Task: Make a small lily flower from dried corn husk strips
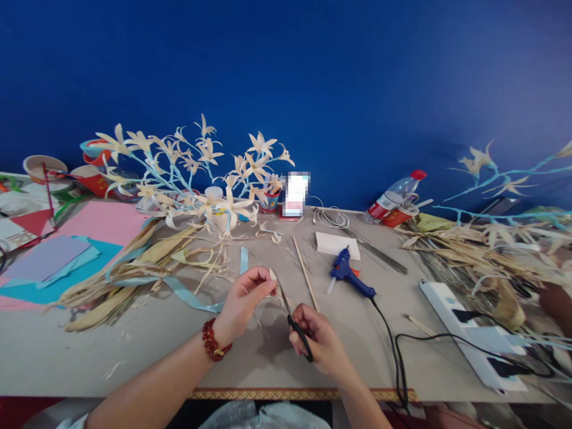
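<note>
Left hand (245, 300) pinches a pale petal-like piece (272, 276), right hand (318, 335) grips black-handled scissors (292, 323) — blades (283, 295) right beside it, trimming apparently unfinished. Beyond, finished-looking artificial flowers (232, 207) crowd blue stems (176, 179); dried husks (100, 293) lie at left, seemingly unworked.

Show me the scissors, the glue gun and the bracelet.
Scissors (294, 327): head view, on the black handle.
Glue gun (347, 273): head view, on the blue body.
Bracelet (210, 341): head view, on the red beads.
</note>
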A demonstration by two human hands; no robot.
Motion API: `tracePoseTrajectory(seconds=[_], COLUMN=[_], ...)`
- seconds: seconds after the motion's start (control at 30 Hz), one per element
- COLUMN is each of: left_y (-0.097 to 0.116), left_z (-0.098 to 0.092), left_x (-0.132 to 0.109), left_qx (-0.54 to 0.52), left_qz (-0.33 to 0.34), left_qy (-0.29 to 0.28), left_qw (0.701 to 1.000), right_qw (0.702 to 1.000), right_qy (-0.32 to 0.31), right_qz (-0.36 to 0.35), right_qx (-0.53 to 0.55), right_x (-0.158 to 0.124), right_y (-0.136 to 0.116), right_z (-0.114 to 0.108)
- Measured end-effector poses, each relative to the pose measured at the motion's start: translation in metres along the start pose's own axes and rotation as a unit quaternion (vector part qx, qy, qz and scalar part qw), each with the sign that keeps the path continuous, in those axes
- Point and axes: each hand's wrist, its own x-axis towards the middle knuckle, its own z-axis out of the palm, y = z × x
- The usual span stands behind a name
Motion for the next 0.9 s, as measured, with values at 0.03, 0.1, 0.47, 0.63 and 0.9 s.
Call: tracePoseTrajectory(seconds=[0.03,0.1,0.47,0.63,0.9], left_y=[0.0004,0.0014,0.0028,-0.0001,0.0013], left_z=[0.0003,0.0011,0.0010,-0.0012,0.0000], left_x=[-0.0002,-0.0005,-0.0002,-0.0007,-0.0008], left_qx=[0.002,0.009,0.036,0.050,0.049], left_qz=[0.002,0.006,0.019,0.007,-0.001], left_qy=[0.000,0.002,-0.010,-0.029,-0.039], left_qw=[1.000,1.000,0.999,0.998,0.998], right_qw=[1.000,1.000,1.000,1.000,1.000], right_qy=[-0.001,0.000,-0.015,-0.020,-0.024], right_qz=[-0.002,-0.007,0.008,0.007,-0.002], right_qx=[0.001,0.003,0.010,-0.006,-0.012], right_x=[0.0001,0.0002,-0.0023,-0.0023,-0.0002], right_y=[0.0008,0.0024,-0.0050,-0.0056,-0.0031], right_z=[-0.0006,-0.0017,-0.0048,-0.0074,-0.0090])
